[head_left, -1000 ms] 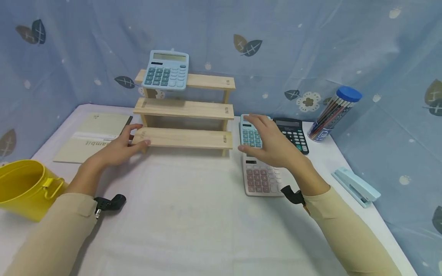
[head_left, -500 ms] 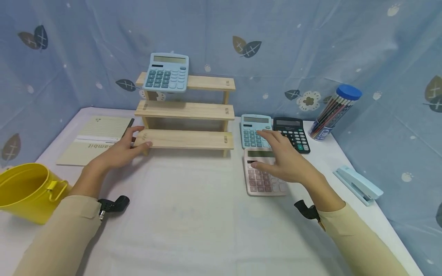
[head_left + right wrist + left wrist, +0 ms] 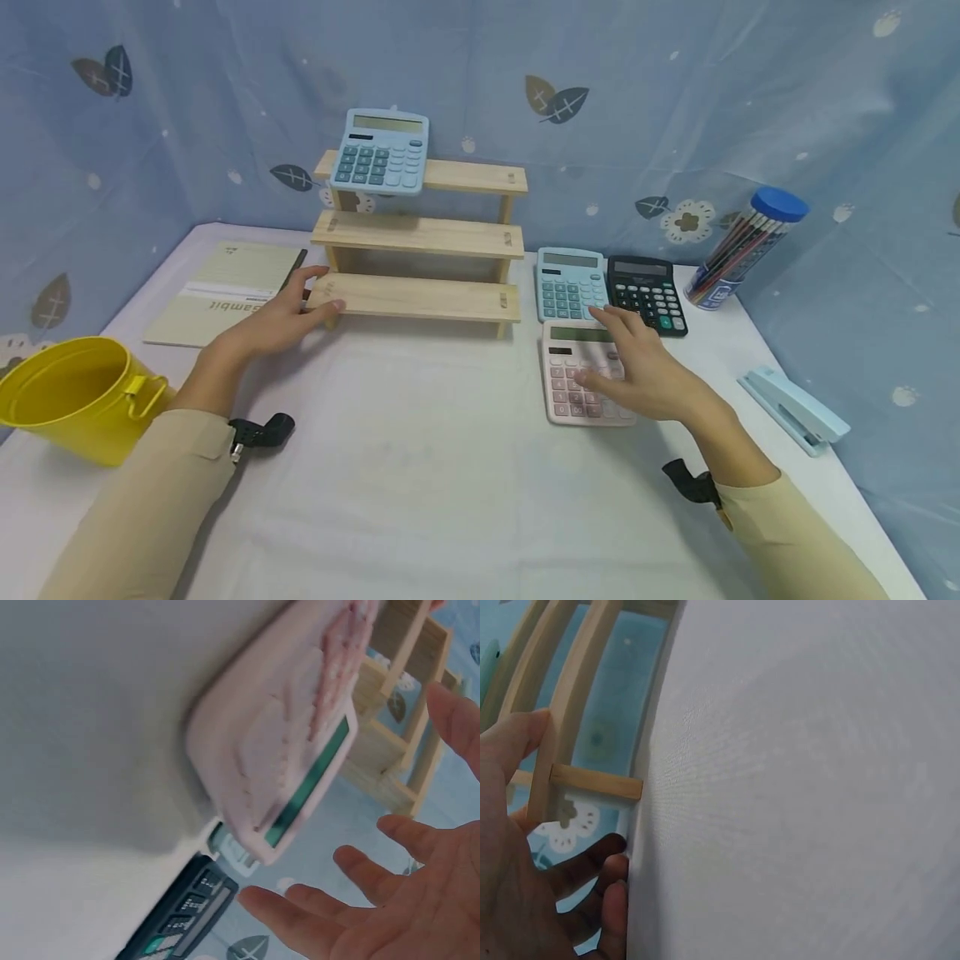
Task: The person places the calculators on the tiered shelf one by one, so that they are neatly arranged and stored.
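A right hand (image 3: 641, 375), fingers spread and holding nothing, hovers over a pink calculator (image 3: 562, 396) lying right of center on a smooth white cloth (image 3: 420, 483). At far left stands a yellow bucket (image 3: 82, 433), round-mouthed and glossy; at right lies a pale blue stapler (image 3: 787, 404). Left of center, a left hand (image 3: 277, 325) pinches the end of the lowest board of a three-tier wooden rack (image 3: 420, 297), its planks pale, straight and lightly grained. The step in hand appears to be steadying the rack while reaching to the calculator; lifting it would call for fingers closing on its rounded plastic edges. Beyond lie a light blue calculator (image 3: 566, 287) and a black calculator (image 3: 647, 292), near a clear, blue-lidded pencil tube (image 3: 738, 250). Another blue calculator (image 3: 381, 152) leans on the top tier, before a creased, leaf-printed curtain (image 3: 465, 58).
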Available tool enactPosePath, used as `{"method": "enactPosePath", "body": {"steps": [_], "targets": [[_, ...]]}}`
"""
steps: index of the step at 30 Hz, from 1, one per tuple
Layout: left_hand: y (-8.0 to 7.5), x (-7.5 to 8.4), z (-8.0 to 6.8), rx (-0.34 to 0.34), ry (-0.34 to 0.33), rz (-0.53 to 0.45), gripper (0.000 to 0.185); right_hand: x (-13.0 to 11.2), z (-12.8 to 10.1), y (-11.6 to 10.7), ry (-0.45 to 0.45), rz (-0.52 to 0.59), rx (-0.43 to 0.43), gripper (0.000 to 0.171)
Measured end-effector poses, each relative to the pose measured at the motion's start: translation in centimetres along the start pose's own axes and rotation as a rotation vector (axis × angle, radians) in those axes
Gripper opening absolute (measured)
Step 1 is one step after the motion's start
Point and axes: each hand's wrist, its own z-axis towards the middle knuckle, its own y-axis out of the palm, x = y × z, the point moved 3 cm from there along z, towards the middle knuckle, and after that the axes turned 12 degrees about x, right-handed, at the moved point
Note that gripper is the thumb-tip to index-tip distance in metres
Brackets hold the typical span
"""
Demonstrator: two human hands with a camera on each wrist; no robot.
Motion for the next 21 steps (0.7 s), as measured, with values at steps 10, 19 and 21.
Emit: {"method": "enactPosePath", "body": {"steps": [10,19,21], "targets": [[0.0,-0.1,-0.3,-0.012,-0.009,0.013,0.093,0.9,-0.8,2.0,0.097,-0.011,-0.048,0.103],[0.0,0.1,-0.4,-0.011,0.029,0.006,0.092,0.2,-0.3,2.7,0.091,-0.073,-0.072,0.109],[0.2,0.5,-0.3,-0.017,0.042,0.007,0.092,0.0,-0.3,2.8,0.103,-0.099,-0.082,0.110]]}}
